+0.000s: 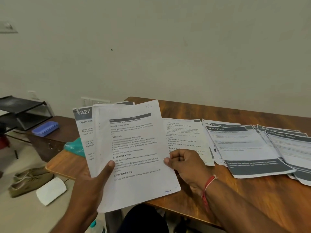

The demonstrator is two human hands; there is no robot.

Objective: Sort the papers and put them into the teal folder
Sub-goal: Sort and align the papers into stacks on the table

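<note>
Above table [218, 113], left hand [90, 180] grips stack [84, 126], thumb across front; right hand [183, 163] pinches top sheet [138, 142] at right edge. Behind stack, teal folder [75, 147] lies at left end; other papers [244, 148] spread right.

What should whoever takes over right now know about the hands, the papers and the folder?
Left hand grips a stack of white printed sheets from below, thumb on the front.
Right hand pinches the right edge of the top sheet.
The teal plastic folder lies at the left end of the brown wooden table, mostly hidden behind the stack; its contents cannot be seen.
Done: overlapping piles of printed sheets are laid out on the table to the right.
Left: sort the held stack, then put all the papers into the folder.
</note>
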